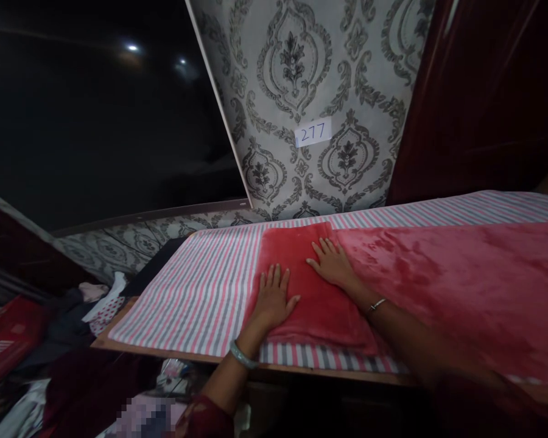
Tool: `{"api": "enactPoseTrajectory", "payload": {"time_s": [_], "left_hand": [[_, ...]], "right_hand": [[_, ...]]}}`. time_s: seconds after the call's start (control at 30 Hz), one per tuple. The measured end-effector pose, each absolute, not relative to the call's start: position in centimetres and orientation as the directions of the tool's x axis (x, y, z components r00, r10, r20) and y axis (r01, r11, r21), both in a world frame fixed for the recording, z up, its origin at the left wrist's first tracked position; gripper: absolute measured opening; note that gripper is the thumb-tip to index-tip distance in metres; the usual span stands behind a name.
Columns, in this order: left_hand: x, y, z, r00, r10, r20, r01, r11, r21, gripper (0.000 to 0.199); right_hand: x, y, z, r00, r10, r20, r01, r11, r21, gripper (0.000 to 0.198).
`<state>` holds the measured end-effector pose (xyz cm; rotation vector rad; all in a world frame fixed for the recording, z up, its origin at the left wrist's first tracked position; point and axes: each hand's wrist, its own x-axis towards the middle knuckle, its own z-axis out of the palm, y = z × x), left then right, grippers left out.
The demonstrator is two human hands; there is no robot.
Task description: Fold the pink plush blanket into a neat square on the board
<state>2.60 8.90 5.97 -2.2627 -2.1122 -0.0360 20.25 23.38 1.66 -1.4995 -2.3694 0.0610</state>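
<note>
A red plush blanket [456,280] lies along the right part of a striped cloth [196,274]. Its left end is folded over into a smooth, brighter red panel [296,255]. Flat on the left side of that panel rests my left hand [271,301], fingers spread and pointing away from me. My right hand [333,261] presses on the upper right of the same panel, fingers apart, near the fold's edge. Neither hand grips anything. The blanket's right end runs out of view.
The striped cloth covers a wooden table [114,347]. Behind it stands a patterned wall [296,79] with a paper label [313,132] reading 277. A large dark screen [105,121] is at the left. Piled clothes [103,313] and a red box [9,340] lie below left.
</note>
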Motion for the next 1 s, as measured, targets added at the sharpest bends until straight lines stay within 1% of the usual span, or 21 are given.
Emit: {"api": "enactPoseTrajectory", "payload": {"time_s": [0.1, 0.23, 0.3, 0.4, 0.5, 0.57, 0.6, 0.67, 0.73, 0.83, 0.9, 1.0], "left_hand": [[2.6, 8.7, 3.8, 0.069, 0.995, 0.076, 0.997, -0.066, -0.044, 0.072], [2.8, 8.3, 3.6, 0.075, 0.993, 0.091, 0.997, -0.073, -0.030, 0.072], [2.6, 8.2, 4.2, 0.064, 0.996, 0.066, 0.998, -0.063, -0.013, 0.073], [2.5, 8.7, 5.9, 0.061, 0.998, -0.016, 0.998, -0.061, 0.032, 0.073], [2.9, 10.5, 8.3, 0.094, 0.992, -0.085, 0.991, -0.085, 0.098, 0.058], [3.5, 12.6, 9.8, 0.109, 0.992, -0.066, 0.985, -0.099, 0.139, 0.051], [3.8, 13.8, 10.4, 0.108, 0.993, -0.052, 0.984, -0.099, 0.147, 0.052], [4.3, 16.3, 11.3, 0.087, 0.995, -0.048, 0.987, -0.079, 0.141, 0.056], [4.5, 18.8, 11.9, 0.063, 0.995, -0.081, 0.991, -0.053, 0.123, 0.059], [4.2, 21.9, 12.2, 0.047, 0.995, -0.086, 0.993, -0.038, 0.109, 0.056], [4.0, 23.4, 11.8, 0.044, 0.997, -0.061, 0.994, -0.037, 0.101, 0.055], [3.7, 24.3, 9.8, 0.039, 0.999, -0.036, 0.995, -0.036, 0.096, 0.055]], "right_hand": [[20.6, 23.2, 1.0, -0.388, 0.890, 0.239, 0.877, 0.436, -0.201, 0.071], [20.7, 23.2, 1.3, -0.396, 0.887, 0.237, 0.874, 0.443, -0.197, 0.072], [20.6, 23.2, 1.3, -0.395, 0.885, 0.248, 0.874, 0.445, -0.197, 0.072], [20.6, 23.3, 0.9, -0.389, 0.880, 0.273, 0.874, 0.446, -0.193, 0.071], [20.6, 23.1, 0.4, -0.387, 0.873, 0.297, 0.869, 0.453, -0.198, 0.070], [20.6, 23.0, 0.5, -0.390, 0.872, 0.295, 0.866, 0.456, -0.204, 0.069], [20.6, 23.0, 0.7, -0.393, 0.875, 0.282, 0.865, 0.456, -0.209, 0.069], [20.5, 23.4, 1.8, -0.389, 0.890, 0.238, 0.866, 0.441, -0.236, 0.066], [20.1, 24.3, 3.6, -0.371, 0.901, 0.224, 0.861, 0.424, -0.282, 0.063], [19.3, 26.3, 6.2, -0.342, 0.893, 0.292, 0.846, 0.428, -0.318, 0.058], [18.8, 27.3, 6.7, -0.352, 0.874, 0.335, 0.840, 0.453, -0.300, 0.057], [18.4, 27.7, 5.1, -0.361, 0.870, 0.336, 0.859, 0.451, -0.245, 0.056]]}}
